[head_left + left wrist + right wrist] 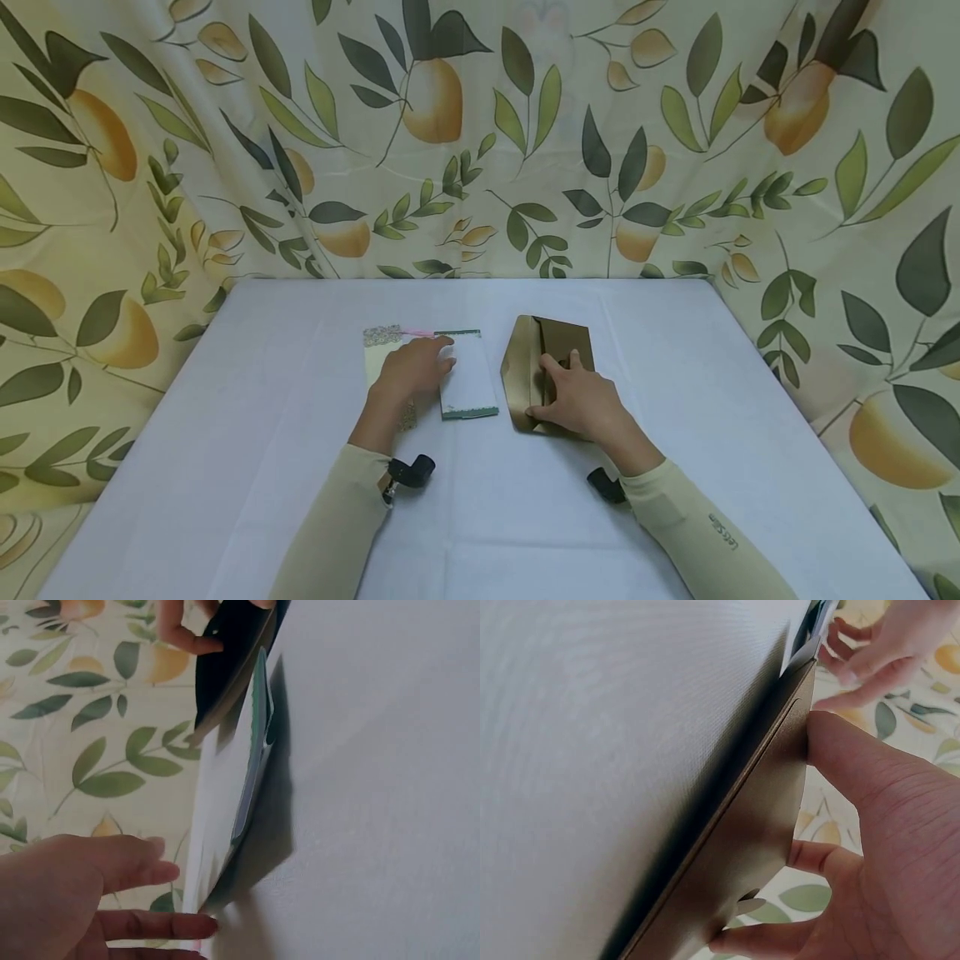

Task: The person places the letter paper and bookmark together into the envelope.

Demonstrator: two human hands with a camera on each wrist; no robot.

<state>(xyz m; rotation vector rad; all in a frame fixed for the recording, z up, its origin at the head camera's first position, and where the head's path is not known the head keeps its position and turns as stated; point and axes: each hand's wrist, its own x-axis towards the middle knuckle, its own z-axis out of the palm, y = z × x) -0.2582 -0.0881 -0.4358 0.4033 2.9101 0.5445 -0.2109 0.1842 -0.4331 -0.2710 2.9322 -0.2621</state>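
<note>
A gold envelope (pixel 519 358) lies on the right, its pointed flap folded out to the left. My right hand (pixel 583 402) rests on it, thumb and fingers spread over its face; the right wrist view shows these fingertips touching the envelope (pixel 739 825). Left of it lies a white card (pixel 468 379) with green glittery strips along its top and bottom edges. My left hand (pixel 412 365) is at this card's left side, fingers extended and nothing gripped. Partly hidden under that hand is a pale card (pixel 373 362) with silvery glitter trim (pixel 382 335) and a pink strip (pixel 417 333).
A white cloth covers the table (pixel 300 500), whose far edge meets a curtain (pixel 465 192) printed with leaves and fruit. Each wrist wears a small black camera, the left one (pixel 412 472) and the right one (pixel 604 485).
</note>
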